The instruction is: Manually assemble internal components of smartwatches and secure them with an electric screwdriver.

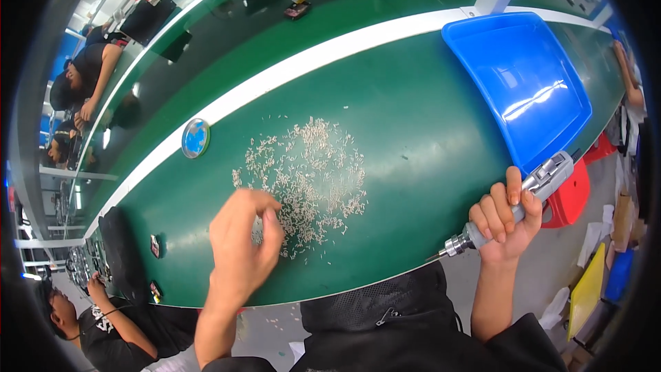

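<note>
Many tiny pale, screw-like pieces (320,186) lie scattered in a loose patch on the green tabletop (406,110). At the near left edge of that patch is my left hand (244,241), its fingers curled in and the thumb pressed toward them. Whatever the fingertips may hold is hidden. My right hand (506,217) grips a grey electric screwdriver (470,237) by its body near the front right edge of the table. The driver's bit points left and a little down, apart from the pieces.
An empty-looking blue tray (530,76) lies at the right. A small round dish (195,138) with blue in it sits by the white rail (289,65). Beyond runs a green belt with dark packets (297,8). A black bundle (122,255) and a co-worker (103,324) are left; a red stool (575,193) stands right.
</note>
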The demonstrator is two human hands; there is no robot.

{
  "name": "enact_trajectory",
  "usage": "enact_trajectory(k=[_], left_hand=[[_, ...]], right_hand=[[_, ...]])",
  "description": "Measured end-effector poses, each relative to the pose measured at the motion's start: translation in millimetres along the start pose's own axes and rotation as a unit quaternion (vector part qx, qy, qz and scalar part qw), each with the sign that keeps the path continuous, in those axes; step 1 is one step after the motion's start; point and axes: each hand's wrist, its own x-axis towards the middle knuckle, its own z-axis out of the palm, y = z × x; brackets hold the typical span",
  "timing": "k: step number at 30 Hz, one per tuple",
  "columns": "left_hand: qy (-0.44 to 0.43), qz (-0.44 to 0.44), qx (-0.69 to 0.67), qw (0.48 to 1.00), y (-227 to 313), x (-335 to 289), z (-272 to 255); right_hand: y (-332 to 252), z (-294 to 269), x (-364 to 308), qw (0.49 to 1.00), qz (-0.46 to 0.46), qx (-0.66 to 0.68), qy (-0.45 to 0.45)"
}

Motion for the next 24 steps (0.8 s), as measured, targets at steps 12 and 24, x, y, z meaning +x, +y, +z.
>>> enact_trajectory(k=[12,24], left_hand=[[0.071,-0.143,-0.395,0.905,54,-57,36],[0.039,-0.157,-0.572,0.804,61,-74,22]], right_hand=[[28,64,27,0.993,-0.031,0.05,-0.098],[52,81,7,0.997,0.013,0.054,-0.063]])
